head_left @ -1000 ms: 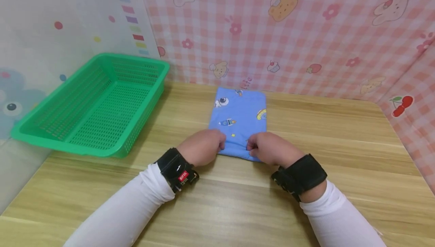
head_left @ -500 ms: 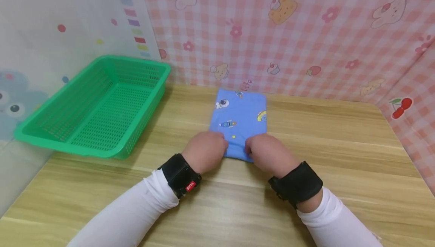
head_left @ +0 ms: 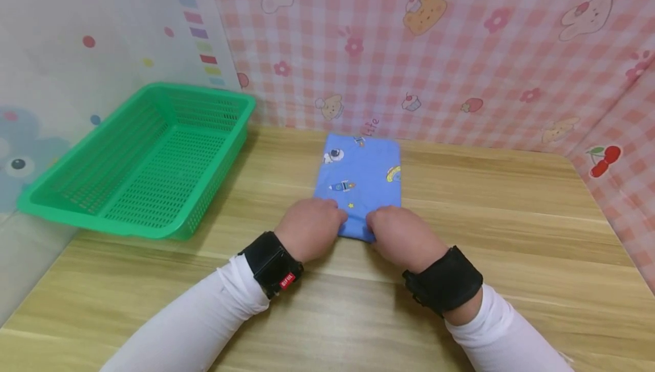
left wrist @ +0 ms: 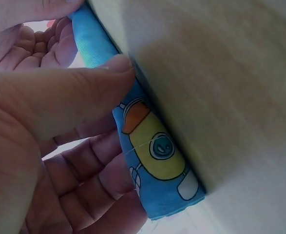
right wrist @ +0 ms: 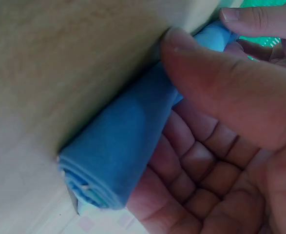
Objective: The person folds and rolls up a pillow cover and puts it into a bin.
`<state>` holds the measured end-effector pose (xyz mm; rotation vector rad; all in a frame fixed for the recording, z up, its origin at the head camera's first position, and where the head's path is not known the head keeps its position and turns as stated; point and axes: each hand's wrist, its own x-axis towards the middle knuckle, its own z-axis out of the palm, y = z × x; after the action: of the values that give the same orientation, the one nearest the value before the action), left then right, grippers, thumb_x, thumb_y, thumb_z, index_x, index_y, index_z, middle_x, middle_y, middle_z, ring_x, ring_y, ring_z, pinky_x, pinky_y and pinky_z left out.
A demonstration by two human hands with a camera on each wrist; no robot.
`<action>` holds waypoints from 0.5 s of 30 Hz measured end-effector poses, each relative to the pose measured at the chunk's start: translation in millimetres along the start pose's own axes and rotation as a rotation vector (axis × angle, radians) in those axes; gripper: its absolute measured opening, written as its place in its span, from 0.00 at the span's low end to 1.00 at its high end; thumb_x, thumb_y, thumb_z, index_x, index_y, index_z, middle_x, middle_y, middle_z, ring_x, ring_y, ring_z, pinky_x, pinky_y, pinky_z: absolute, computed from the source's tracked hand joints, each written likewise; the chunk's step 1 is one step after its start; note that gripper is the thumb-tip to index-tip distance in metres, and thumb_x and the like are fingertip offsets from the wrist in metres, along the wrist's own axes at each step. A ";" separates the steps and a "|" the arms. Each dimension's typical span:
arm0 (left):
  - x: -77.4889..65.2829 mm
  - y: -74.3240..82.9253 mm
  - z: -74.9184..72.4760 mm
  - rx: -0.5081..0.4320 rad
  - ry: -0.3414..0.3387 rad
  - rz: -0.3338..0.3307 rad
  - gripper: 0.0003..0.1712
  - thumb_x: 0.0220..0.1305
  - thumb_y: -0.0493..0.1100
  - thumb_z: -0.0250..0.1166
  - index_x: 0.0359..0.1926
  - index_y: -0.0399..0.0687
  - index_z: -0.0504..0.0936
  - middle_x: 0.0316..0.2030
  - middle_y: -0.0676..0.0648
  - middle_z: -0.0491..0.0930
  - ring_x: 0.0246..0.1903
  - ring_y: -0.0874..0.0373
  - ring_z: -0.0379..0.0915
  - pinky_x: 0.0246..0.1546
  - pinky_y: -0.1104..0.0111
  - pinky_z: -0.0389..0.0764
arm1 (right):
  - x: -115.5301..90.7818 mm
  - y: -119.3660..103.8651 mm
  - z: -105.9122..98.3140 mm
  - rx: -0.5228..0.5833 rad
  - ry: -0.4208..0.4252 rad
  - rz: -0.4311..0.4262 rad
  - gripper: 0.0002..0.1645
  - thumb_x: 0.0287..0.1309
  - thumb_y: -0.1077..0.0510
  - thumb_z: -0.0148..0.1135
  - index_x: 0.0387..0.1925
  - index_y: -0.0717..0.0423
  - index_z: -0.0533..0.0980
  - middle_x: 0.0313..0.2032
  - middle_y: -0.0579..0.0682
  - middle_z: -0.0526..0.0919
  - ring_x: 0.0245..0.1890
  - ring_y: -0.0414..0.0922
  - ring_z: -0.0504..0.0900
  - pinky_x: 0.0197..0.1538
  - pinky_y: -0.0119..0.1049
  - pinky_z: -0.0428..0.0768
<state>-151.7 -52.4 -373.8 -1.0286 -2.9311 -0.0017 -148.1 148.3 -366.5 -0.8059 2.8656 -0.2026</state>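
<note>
A folded blue cloth (head_left: pixel 364 170) printed with an astronaut, a rocket and a star lies flat on the table. Its near end is turned over into a short roll, whose layered end (right wrist: pixel 96 195) shows in the right wrist view. My left hand (head_left: pixel 311 228) grips the left part of this roll, thumb on the near side and fingers curled behind. At the right part, my right hand (head_left: pixel 407 236) holds it likewise with thumb and fingers. A yellow and orange printed figure (left wrist: pixel 157 146) shows on the roll in the left wrist view. In the head view, most fingertips are hidden.
To the left stands a green perforated plastic basket (head_left: pixel 212 176) with nothing in it. The wood-grain table (head_left: pixel 501 213) meets a pink checked wall (head_left: pixel 460 59) at the back, close behind the cloth's far end.
Both hands have rolled forward over the cloth's near end, tucking their fingertips out of the head view. The right hand has shifted slightly left. The cloth's far end and the basket have stayed put.
</note>
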 end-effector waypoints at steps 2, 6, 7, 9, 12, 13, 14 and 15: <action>0.7 -0.1 0.3 0.000 -0.005 0.001 0.08 0.70 0.37 0.63 0.40 0.51 0.88 0.33 0.49 0.84 0.31 0.55 0.79 0.31 0.60 0.82 | 0.5 0.4 1.0 -0.005 0.007 -0.003 0.06 0.61 0.64 0.70 0.30 0.55 0.81 0.26 0.48 0.80 0.27 0.44 0.75 0.34 0.40 0.78; 1.8 -0.2 1.2 0.006 -0.009 0.001 0.08 0.71 0.37 0.63 0.42 0.50 0.88 0.34 0.49 0.84 0.32 0.55 0.80 0.31 0.60 0.83 | 0.8 0.8 2.9 -0.013 0.019 -0.012 0.05 0.63 0.65 0.68 0.31 0.56 0.81 0.27 0.49 0.80 0.27 0.44 0.75 0.35 0.42 0.80; 2.1 -0.3 1.4 0.006 -0.008 0.000 0.08 0.70 0.37 0.63 0.42 0.50 0.88 0.34 0.49 0.84 0.32 0.55 0.80 0.32 0.59 0.83 | 1.0 1.1 3.4 -0.016 0.021 -0.015 0.05 0.63 0.66 0.67 0.31 0.57 0.81 0.27 0.49 0.80 0.27 0.44 0.75 0.35 0.42 0.80; 2.5 -0.4 1.8 0.008 -0.005 -0.005 0.08 0.70 0.36 0.63 0.42 0.50 0.88 0.35 0.49 0.85 0.33 0.54 0.81 0.32 0.59 0.83 | 1.3 2.0 4.1 -0.022 0.025 -0.024 0.05 0.64 0.66 0.66 0.31 0.57 0.80 0.27 0.50 0.80 0.27 0.44 0.76 0.35 0.43 0.81; 2.7 -0.8 2.5 -0.001 -0.001 -0.011 0.08 0.70 0.36 0.63 0.43 0.49 0.88 0.36 0.48 0.85 0.34 0.53 0.82 0.33 0.58 0.84 | 2.1 3.7 4.7 -0.029 0.032 -0.044 0.06 0.63 0.67 0.65 0.30 0.57 0.79 0.27 0.50 0.79 0.27 0.45 0.76 0.35 0.44 0.81; 2.7 -1.1 2.6 -0.009 -0.001 -0.013 0.08 0.70 0.36 0.63 0.43 0.49 0.88 0.36 0.48 0.86 0.34 0.53 0.82 0.34 0.58 0.84 | 2.4 4.5 4.7 -0.033 0.036 -0.055 0.06 0.62 0.67 0.65 0.30 0.57 0.78 0.26 0.51 0.79 0.27 0.46 0.77 0.35 0.45 0.81; 2.4 -1.3 2.5 -0.017 -0.003 -0.015 0.08 0.70 0.36 0.63 0.43 0.49 0.88 0.37 0.48 0.86 0.35 0.53 0.82 0.34 0.58 0.84 | 2.8 5.3 4.5 -0.031 0.036 -0.066 0.06 0.62 0.67 0.65 0.29 0.57 0.78 0.26 0.51 0.80 0.28 0.46 0.78 0.35 0.45 0.82; 2.3 -1.8 2.4 -0.028 -0.006 -0.018 0.08 0.70 0.36 0.63 0.43 0.48 0.88 0.37 0.48 0.86 0.35 0.53 0.82 0.35 0.58 0.85 | 3.2 6.2 4.3 -0.024 0.031 -0.073 0.06 0.62 0.67 0.65 0.30 0.57 0.78 0.27 0.51 0.80 0.28 0.46 0.78 0.35 0.45 0.81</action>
<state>-154.6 -52.3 -376.1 -1.0067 -2.9538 -0.0404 -153.1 151.5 -372.2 -0.9214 2.8747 -0.1909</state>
